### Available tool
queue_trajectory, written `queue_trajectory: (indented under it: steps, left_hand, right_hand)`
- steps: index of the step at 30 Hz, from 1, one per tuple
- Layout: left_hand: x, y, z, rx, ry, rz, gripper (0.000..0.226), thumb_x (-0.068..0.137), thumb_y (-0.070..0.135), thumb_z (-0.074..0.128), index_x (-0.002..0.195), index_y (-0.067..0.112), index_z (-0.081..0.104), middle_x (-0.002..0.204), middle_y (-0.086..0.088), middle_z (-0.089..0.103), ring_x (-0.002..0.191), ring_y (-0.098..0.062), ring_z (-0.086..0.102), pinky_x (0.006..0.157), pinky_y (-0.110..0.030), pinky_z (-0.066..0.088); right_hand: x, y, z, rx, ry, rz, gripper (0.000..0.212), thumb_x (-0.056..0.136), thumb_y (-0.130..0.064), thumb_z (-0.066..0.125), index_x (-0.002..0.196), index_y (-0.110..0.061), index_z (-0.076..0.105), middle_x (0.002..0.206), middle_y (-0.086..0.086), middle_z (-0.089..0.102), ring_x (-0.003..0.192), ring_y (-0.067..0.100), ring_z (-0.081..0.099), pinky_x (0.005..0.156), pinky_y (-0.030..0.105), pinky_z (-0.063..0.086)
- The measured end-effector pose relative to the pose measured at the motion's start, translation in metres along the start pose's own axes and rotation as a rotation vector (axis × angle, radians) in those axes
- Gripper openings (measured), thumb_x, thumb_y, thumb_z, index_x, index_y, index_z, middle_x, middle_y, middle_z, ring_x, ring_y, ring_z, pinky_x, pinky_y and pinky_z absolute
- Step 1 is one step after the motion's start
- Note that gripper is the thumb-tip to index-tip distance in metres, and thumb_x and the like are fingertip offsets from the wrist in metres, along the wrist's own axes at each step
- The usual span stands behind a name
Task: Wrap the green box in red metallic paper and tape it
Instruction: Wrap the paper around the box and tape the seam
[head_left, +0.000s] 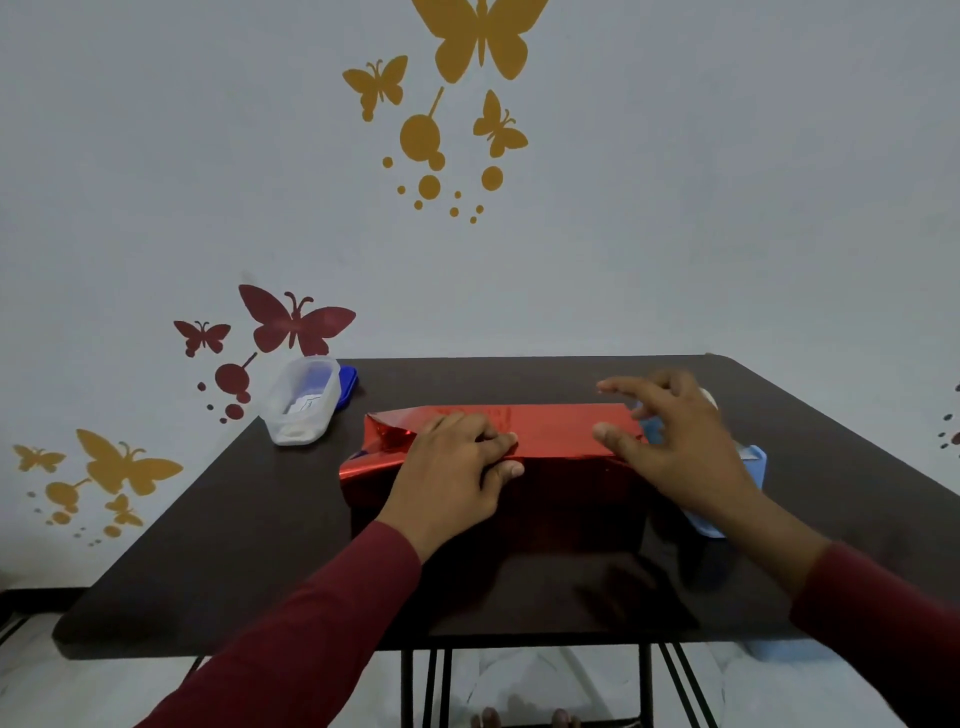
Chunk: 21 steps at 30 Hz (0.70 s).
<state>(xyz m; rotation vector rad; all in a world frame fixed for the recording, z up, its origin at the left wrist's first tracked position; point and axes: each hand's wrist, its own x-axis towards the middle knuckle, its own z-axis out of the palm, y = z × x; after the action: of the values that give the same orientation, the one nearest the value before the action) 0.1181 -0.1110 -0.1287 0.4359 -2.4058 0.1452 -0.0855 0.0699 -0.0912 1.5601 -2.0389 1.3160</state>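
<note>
Fingers (483, 441) of left hand (457, 467) lie flat and close together on top of the paper (550, 428), thumb down on the near edge, pressing the wrap onto the box. Right hand (675, 447) hovers at the box's right end, fingers spread and relaxed, thumb tip near the paper's top corner; can't tell if it touches. Both sleeves dark red. Box is fully covered, no green showing; sits mid-table (260, 545), long side facing the person. Left end of wrap is crumpled and unfolded. Blue object (753, 467) just beside the box's right end, partly hidden by right hand. Clear tub (301, 405) with blue lid (348, 384) behind it at far left corner. Butterfly decals (296, 322) on wall.
</note>
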Motion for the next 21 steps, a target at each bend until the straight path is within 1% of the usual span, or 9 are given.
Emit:
queue_trajectory:
  steps: [2, 3, 4, 6, 9, 11, 13, 17, 21]
  left_hand:
    - [0.000, -0.001, 0.003, 0.014, 0.024, -0.004, 0.051, 0.097, 0.057, 0.046, 0.128, 0.027, 0.073, 0.103, 0.011, 0.064, 0.100, -0.014, 0.059, 0.096, -0.034, 0.041]
    - [0.000, -0.001, 0.004, 0.017, 0.039, -0.003, 0.052, 0.096, 0.057, 0.045, 0.126, 0.026, 0.074, 0.102, 0.011, 0.064, 0.099, -0.015, 0.059, 0.096, -0.035, 0.041]
    - [-0.001, -0.001, 0.006, 0.019, 0.057, 0.001, 0.052, 0.096, 0.057, 0.045, 0.125, 0.026, 0.075, 0.101, 0.011, 0.064, 0.097, -0.015, 0.059, 0.096, -0.036, 0.042]
    - [-0.002, -0.002, 0.008, 0.016, 0.095, 0.007, 0.050, 0.096, 0.056, 0.047, 0.123, 0.025, 0.076, 0.099, 0.010, 0.064, 0.096, -0.015, 0.060, 0.095, -0.037, 0.043]
    - [-0.004, -0.002, 0.011, 0.023, 0.124, 0.007, 0.048, 0.096, 0.056, 0.048, 0.123, 0.026, 0.076, 0.099, 0.011, 0.063, 0.096, -0.013, 0.059, 0.097, -0.035, 0.039]
    - [-0.005, -0.002, 0.012, 0.025, 0.123, 0.002, 0.049, 0.096, 0.057, 0.047, 0.123, 0.027, 0.075, 0.100, 0.012, 0.063, 0.097, -0.012, 0.059, 0.099, -0.034, 0.036]
    - [-0.005, -0.002, 0.013, 0.024, 0.128, 0.002, 0.049, 0.096, 0.057, 0.047, 0.123, 0.027, 0.075, 0.100, 0.012, 0.063, 0.096, -0.012, 0.059, 0.099, -0.034, 0.034]
    - [-0.005, -0.002, 0.013, 0.023, 0.145, 0.006, 0.047, 0.097, 0.056, 0.049, 0.122, 0.026, 0.075, 0.099, 0.012, 0.063, 0.096, -0.012, 0.058, 0.099, -0.032, 0.030]
    - [-0.005, -0.002, 0.014, 0.019, 0.161, 0.012, 0.046, 0.097, 0.055, 0.051, 0.121, 0.026, 0.075, 0.098, 0.012, 0.063, 0.095, -0.012, 0.058, 0.098, -0.033, 0.031]
  right_hand:
    - [0.011, -0.007, -0.010, 0.052, -0.059, 0.041, 0.023, 0.087, -0.034, 0.081, 0.109, -0.036, 0.078, 0.119, -0.010, 0.049, 0.112, -0.001, 0.056, 0.098, 0.021, 0.045]
    - [0.016, -0.011, -0.013, 0.060, -0.126, 0.048, 0.016, 0.089, -0.033, 0.079, 0.104, -0.035, 0.080, 0.120, -0.014, 0.050, 0.117, -0.002, 0.054, 0.099, 0.025, 0.046]
    - [0.022, -0.014, -0.014, 0.057, -0.186, 0.049, 0.011, 0.090, -0.032, 0.077, 0.100, -0.033, 0.081, 0.120, -0.017, 0.055, 0.117, -0.003, 0.055, 0.098, 0.023, 0.046]
    - [0.031, -0.023, -0.014, 0.085, -0.275, 0.061, 0.006, 0.092, -0.030, 0.076, 0.095, -0.029, 0.081, 0.114, -0.018, 0.068, 0.110, -0.006, 0.062, 0.095, 0.014, 0.047]
    - [0.041, -0.025, -0.009, 0.201, -0.406, 0.113, 0.005, 0.094, -0.026, 0.076, 0.093, -0.023, 0.080, 0.094, -0.011, 0.078, 0.089, -0.004, 0.070, 0.081, 0.012, 0.050]
    - [0.049, -0.024, -0.004, 0.260, -0.477, 0.156, 0.007, 0.096, -0.021, 0.073, 0.094, -0.018, 0.079, 0.084, -0.003, 0.078, 0.079, 0.002, 0.070, 0.076, 0.018, 0.053]
    - [0.057, -0.024, -0.001, 0.256, -0.554, 0.195, 0.008, 0.097, -0.018, 0.072, 0.094, -0.014, 0.078, 0.078, 0.001, 0.076, 0.074, 0.005, 0.070, 0.074, 0.024, 0.056]
    - [0.077, -0.028, 0.007, 0.115, -0.738, 0.231, 0.014, 0.098, -0.027, 0.071, 0.091, -0.017, 0.077, 0.075, -0.005, 0.074, 0.073, 0.006, 0.070, 0.075, 0.028, 0.058]
    - [0.095, -0.036, 0.018, 0.002, -0.853, 0.276, 0.016, 0.099, -0.027, 0.070, 0.091, -0.016, 0.078, 0.067, -0.012, 0.070, 0.064, 0.004, 0.065, 0.071, 0.027, 0.056]
